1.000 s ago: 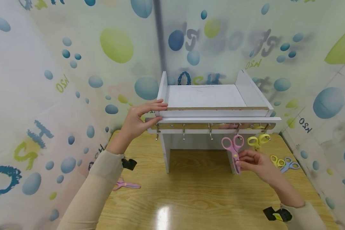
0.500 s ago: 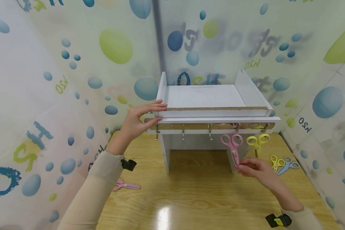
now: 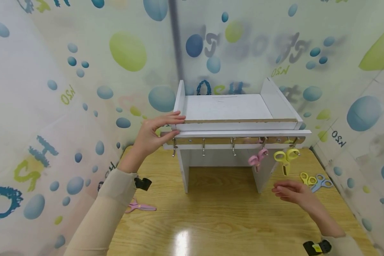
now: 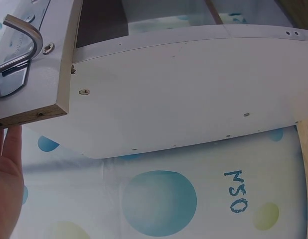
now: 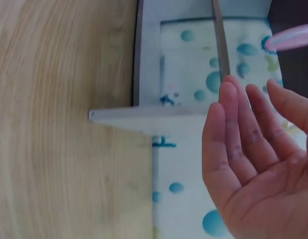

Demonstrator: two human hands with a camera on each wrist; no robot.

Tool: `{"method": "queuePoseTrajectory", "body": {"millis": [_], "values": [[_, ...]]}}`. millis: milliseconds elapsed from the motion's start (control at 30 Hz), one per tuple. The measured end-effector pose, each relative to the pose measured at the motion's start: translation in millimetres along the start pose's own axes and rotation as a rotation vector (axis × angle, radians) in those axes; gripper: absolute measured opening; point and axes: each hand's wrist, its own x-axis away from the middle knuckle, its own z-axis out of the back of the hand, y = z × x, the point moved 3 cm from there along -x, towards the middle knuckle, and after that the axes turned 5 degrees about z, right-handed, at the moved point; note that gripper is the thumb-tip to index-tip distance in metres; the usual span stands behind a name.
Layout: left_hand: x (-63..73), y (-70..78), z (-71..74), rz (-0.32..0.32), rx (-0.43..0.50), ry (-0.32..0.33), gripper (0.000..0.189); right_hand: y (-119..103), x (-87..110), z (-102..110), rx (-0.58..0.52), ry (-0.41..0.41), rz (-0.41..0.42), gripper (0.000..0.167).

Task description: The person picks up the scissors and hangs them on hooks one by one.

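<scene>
My left hand (image 3: 150, 137) holds the left front corner of a white shelf rack (image 3: 235, 134), fingertips over the side panel and thumb at the front board. In the left wrist view, fingers (image 4: 12, 149) show at the board's end beside a metal hook (image 4: 24, 42). Pink-handled scissors (image 3: 257, 158) hang at an angle from a hook toward the right of the rail. Yellow scissors (image 3: 286, 160) hang from the hook at the far right. Below them my right hand (image 3: 292, 193) is apart from both pairs, fingers loosely extended and holding nothing.
On the wooden table (image 3: 211, 220), pink scissors (image 3: 142, 206) lie at the left. Yellow scissors (image 3: 307, 179) and blue scissors (image 3: 321, 182) lie at the right. Several bare hooks line the rail's left and middle. A patterned wall covering (image 3: 131, 49) surrounds the table's back and sides.
My right hand has let go of the pink scissors' blades and drawn back to the right and down. The hanging pink scissors have swung and turned on their hook. My left hand stays put.
</scene>
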Motion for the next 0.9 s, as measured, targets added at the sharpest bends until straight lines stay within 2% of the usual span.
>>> {"method": "queuePoseTrajectory", "body": {"millis": [233,500,667,767,900], "values": [[0.2,0.3,-0.1,0.002,0.002,0.002,0.033,19.0,7.1,23.8,-0.029,0.02,-0.083,0.034],[-0.2,-0.6,-0.4,0.009,0.001,0.0,0.033,39.3,15.9,60.3,-0.036,0.069,-0.125,0.037],[-0.1,-1.7,-0.3,0.013,0.002,-0.001,0.033,48.7,23.9,82.8,-0.097,0.097,-0.151,0.036],[0.0,-2.2,-0.3,0.012,0.002,0.0,0.033,53.2,29.8,94.3,-0.107,0.156,-0.209,0.034],[0.0,-2.2,-0.4,0.005,0.001,-0.001,0.033,58.6,37.4,107.1,-0.054,0.226,-0.325,0.023]]}}
